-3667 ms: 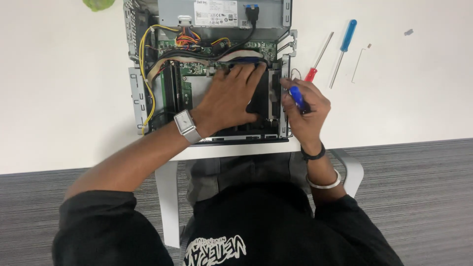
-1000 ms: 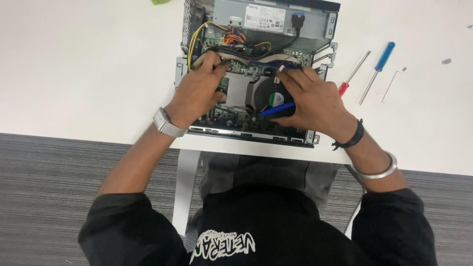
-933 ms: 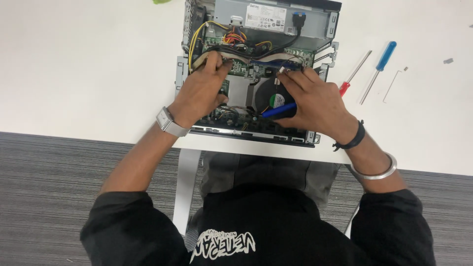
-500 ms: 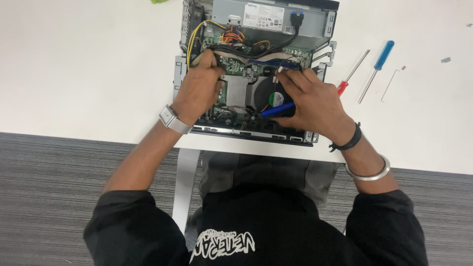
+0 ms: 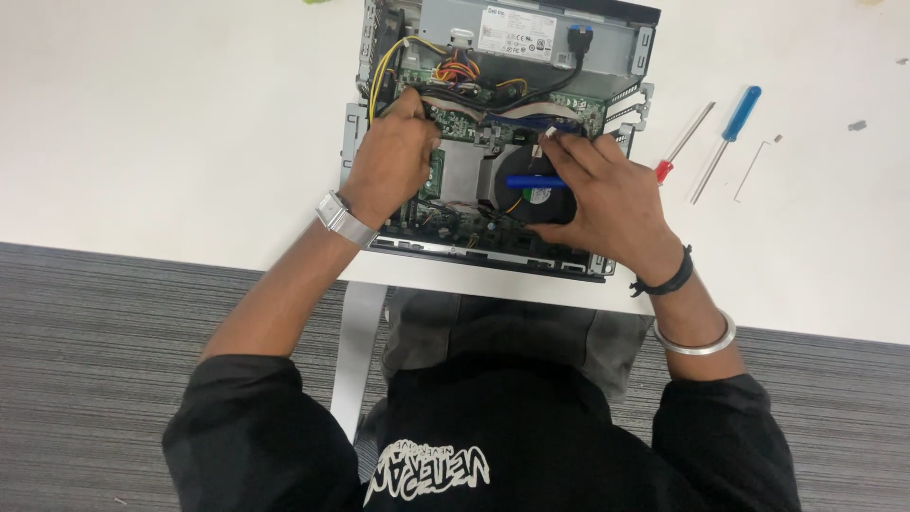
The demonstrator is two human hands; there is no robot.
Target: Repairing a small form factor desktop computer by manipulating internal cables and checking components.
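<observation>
An opened desktop computer case (image 5: 353, 142) lies flat on a white table (image 5: 171, 123), showing a green board, cables and a black fan (image 5: 542, 197). My left hand (image 5: 391, 159) reaches into the case's left side, fingers curled among the yellow cables (image 5: 377, 78) and the grey ribbon cable. My right hand (image 5: 602, 194) rests over the fan and holds a blue-handled screwdriver (image 5: 533, 181), its handle lying sideways under my fingers. What the left fingers pinch is hidden.
To the right of the case lie a red-handled screwdriver (image 5: 684, 142), a blue-handled screwdriver (image 5: 726, 142) and a thin bent metal key (image 5: 755, 166). A silver power supply (image 5: 531, 38) fills the case's far end. Grey carpet (image 5: 114, 360) lies below the table's near edge.
Since 3.7 s ago my left hand moved from the case's middle to its left side by the cables. My right hand moved over the fan, and the screwdriver handle now lies more level.
</observation>
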